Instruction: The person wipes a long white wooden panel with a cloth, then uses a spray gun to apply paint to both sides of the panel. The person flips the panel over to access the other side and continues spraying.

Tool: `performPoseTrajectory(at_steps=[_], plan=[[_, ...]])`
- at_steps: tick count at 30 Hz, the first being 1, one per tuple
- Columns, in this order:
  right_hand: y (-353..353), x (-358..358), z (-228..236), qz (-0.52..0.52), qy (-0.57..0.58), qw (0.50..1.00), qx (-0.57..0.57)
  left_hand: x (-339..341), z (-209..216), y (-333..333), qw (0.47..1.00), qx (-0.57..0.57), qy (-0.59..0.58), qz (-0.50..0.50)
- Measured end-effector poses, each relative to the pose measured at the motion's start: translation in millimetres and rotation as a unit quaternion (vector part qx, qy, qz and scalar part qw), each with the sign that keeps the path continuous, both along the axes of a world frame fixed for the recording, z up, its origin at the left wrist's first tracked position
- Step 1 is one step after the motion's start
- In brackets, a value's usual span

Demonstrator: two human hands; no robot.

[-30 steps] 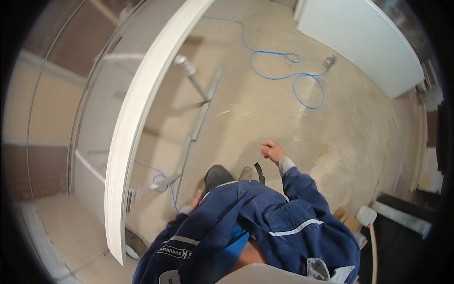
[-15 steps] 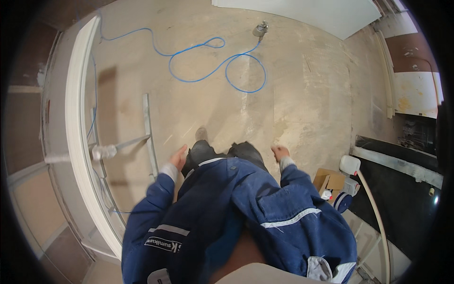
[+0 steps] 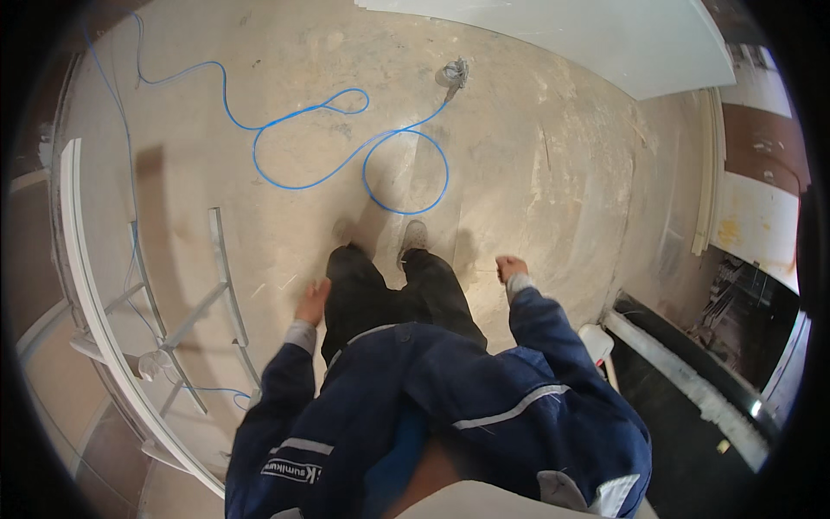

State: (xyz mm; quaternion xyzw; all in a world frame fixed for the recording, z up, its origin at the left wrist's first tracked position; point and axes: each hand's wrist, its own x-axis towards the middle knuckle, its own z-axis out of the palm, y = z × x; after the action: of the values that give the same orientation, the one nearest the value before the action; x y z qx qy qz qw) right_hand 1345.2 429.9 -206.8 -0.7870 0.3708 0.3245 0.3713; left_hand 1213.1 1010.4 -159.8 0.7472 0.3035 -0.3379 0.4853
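Observation:
My left hand (image 3: pixel 312 301) hangs beside my left thigh with its fingers loosely apart and nothing in it. My right hand (image 3: pixel 511 268) is out in front of my right side, its fingers curled in, and no object shows in it. Neither hand touches anything. Ahead on the floor lies a blue hose (image 3: pixel 298 188) in loose loops. Its end joins a small metal tool (image 3: pixel 453 73), too small to make out exactly. Nearest my left hand stands a grey metal trestle frame (image 3: pixel 222 259).
A long white panel (image 3: pixel 76 216) runs along the left side. At the far right lies a large white board (image 3: pixel 605 43). To my right are a dark panel with a pale edge beam (image 3: pixel 683 372) and a white container (image 3: pixel 596 342) partly behind my sleeve.
I have stepped forward, my other shoe now showing in front. The hose, tool and trestle sit lower in view. My right sleeve now hides the cardboard box. Both hands remain free of objects.

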Motion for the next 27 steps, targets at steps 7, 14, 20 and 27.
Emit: performPoseTrajectory(at_steps=[7, 14, 20, 27], plan=[[76, 281, -71, 0.213, -0.081, 0.968, -0.102, 154, -30, -100, 0.951, 0.107, 0.246, -0.152], [85, 499, -271, 0.243, -0.08, 0.965, -0.058, 221, -111, -192, 0.949, 0.074, 0.29, 0.102], [103, 606, -454, 0.164, -0.098, 0.979, -0.07, 249, -124, -364, 0.897, -0.025, 0.417, 0.143], [103, 642, -543, 0.523, -0.07, 0.829, -0.183, 275, -151, -451, 0.842, -0.017, 0.518, 0.148]])
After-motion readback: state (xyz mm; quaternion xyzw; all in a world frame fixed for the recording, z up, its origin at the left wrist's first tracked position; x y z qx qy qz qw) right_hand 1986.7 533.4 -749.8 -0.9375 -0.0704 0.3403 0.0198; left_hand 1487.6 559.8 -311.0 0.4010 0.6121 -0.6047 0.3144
